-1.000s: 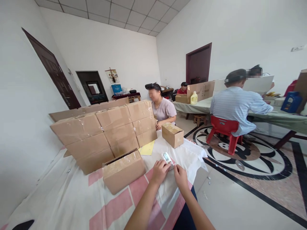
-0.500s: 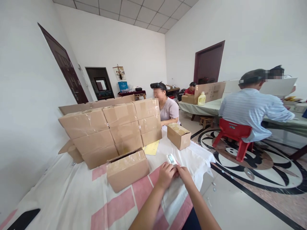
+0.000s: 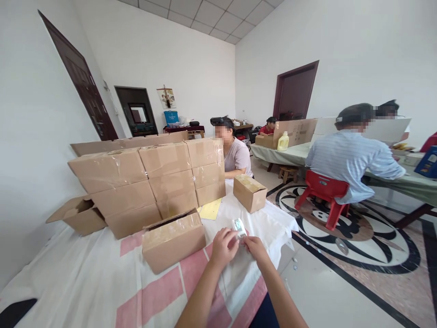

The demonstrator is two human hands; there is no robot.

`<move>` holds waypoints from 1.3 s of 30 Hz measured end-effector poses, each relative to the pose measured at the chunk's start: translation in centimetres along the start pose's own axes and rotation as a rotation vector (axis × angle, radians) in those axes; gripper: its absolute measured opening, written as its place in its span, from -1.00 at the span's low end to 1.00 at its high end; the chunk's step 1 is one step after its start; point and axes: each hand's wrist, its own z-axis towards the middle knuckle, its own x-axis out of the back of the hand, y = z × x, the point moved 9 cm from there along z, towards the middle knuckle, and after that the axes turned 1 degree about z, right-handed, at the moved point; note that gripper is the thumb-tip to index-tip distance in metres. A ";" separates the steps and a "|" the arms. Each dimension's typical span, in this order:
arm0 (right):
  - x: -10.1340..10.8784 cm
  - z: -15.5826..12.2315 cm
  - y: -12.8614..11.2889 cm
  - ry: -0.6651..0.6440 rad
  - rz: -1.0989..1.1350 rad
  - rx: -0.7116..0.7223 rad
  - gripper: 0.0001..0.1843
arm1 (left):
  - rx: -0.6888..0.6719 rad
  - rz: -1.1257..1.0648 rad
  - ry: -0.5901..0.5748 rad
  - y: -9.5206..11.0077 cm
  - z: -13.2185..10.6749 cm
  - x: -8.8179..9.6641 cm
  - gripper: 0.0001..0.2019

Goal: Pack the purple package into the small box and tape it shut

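A small white item point(image 3: 239, 226) with a greenish printed patch is at the table's right side; its exact kind is unclear. My left hand point(image 3: 223, 248) has its curled fingers against the item's left and near edge, with the thumb partly apart. Close by on the right, my right hand point(image 3: 256, 249) is closed in a pinch at the item's near end. Fingers cover that lower part. To the left of my hands stands a cardboard box point(image 3: 174, 241) with a dark gap along its top.
Stacked cardboard boxes point(image 3: 167, 175) form a wall across the table. A taped box point(image 3: 250, 193) and yellow sheet point(image 3: 210, 209) lie beyond my hands. A dark flat object point(image 3: 17, 313) is near left. One person point(image 3: 237, 157) sits opposite; another point(image 3: 351, 159) sits on a red chair point(image 3: 324, 187).
My hands have drawn slightly apart; the left fingers have loosened and spread around the white item, showing more of it. The whole view has shifted, so things appear further left.
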 end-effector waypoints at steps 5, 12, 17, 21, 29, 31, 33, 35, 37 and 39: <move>-0.1 0.3 0.0 -0.016 -0.043 0.048 -0.68 | 0.096 -0.003 -0.336 -1.4 -0.4 -3.9 -0.17; -0.5 -0.6 -0.1 0.001 -0.232 0.150 -0.66 | 0.160 0.080 -0.370 -2.4 -0.6 -4.9 -0.40; -1.3 -3.0 -0.4 0.080 -0.344 0.261 -0.69 | 0.160 0.052 -0.346 -2.4 -0.7 -4.5 -0.32; -1.0 -3.8 -0.6 0.094 -0.317 0.306 -0.63 | 0.159 -0.100 -0.249 -1.8 -0.4 -3.4 -0.33; -2.5 -6.6 -4.4 -0.034 -0.162 0.462 -0.60 | 0.230 -0.352 -0.108 0.0 -1.1 2.0 -0.74; -4.1 -8.1 -6.6 -0.130 -0.141 0.550 -0.69 | 0.267 -0.414 -0.093 0.2 -2.6 4.0 -0.78; -6.2 -9.7 -8.7 -0.232 -0.163 0.631 -0.75 | 0.313 -0.416 -0.054 0.1 -4.4 6.5 -0.83; -8.7 -11.1 -10.2 -0.320 -0.219 0.682 -0.74 | 0.332 -0.318 0.002 0.0 -6.0 9.4 -0.85; -11.2 -12.2 -11.1 -0.388 -0.289 0.692 -0.72 | 0.325 -0.164 0.056 0.0 -7.3 12.7 -0.82; -13.0 -12.3 -11.5 -0.376 -0.428 0.668 -0.76 | 0.313 -0.029 0.111 -0.1 -8.2 16.1 -0.79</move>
